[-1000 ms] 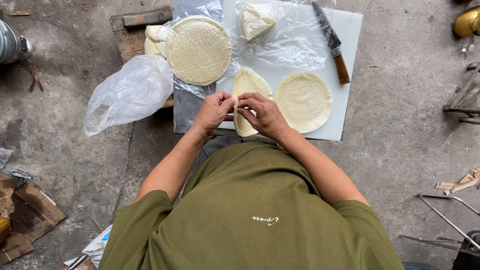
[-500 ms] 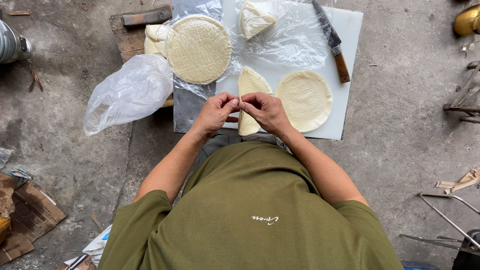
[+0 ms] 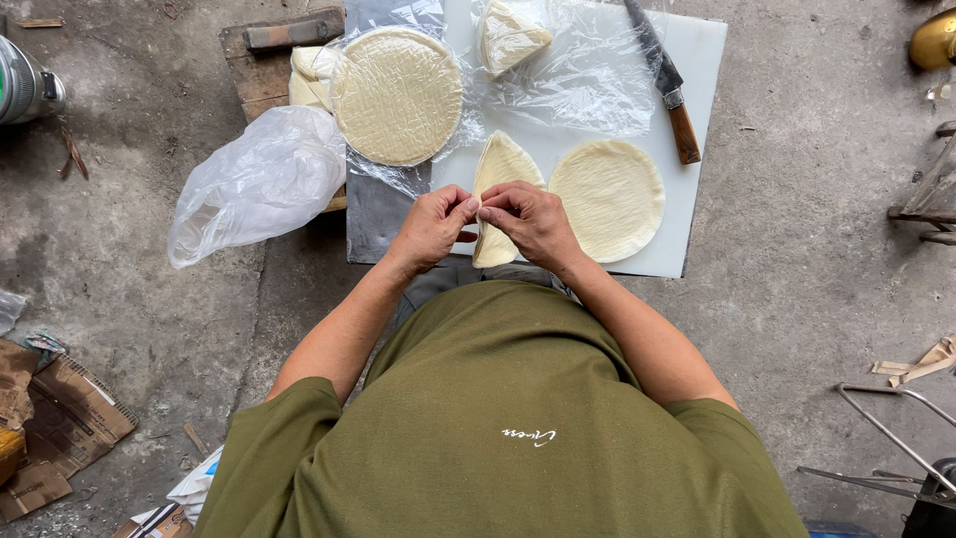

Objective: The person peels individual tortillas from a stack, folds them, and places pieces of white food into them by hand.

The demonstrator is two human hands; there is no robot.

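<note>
At near edge of white board point(image 3: 697, 60): left hand point(image 3: 430, 227) and right hand point(image 3: 533, 221) both pinched shut on folded wrapper point(image 3: 503, 174); round wrapper point(image 3: 607, 197) just beside

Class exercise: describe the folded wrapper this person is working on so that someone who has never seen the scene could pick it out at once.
Find the white cutting board on the concrete floor. At its near edge, left of a flat round wrapper, lies the folded wrapper, pinched by the left hand and right hand. Unlike the round sheets nearby, it is a pointed wedge, and the only piece being touched.
</note>
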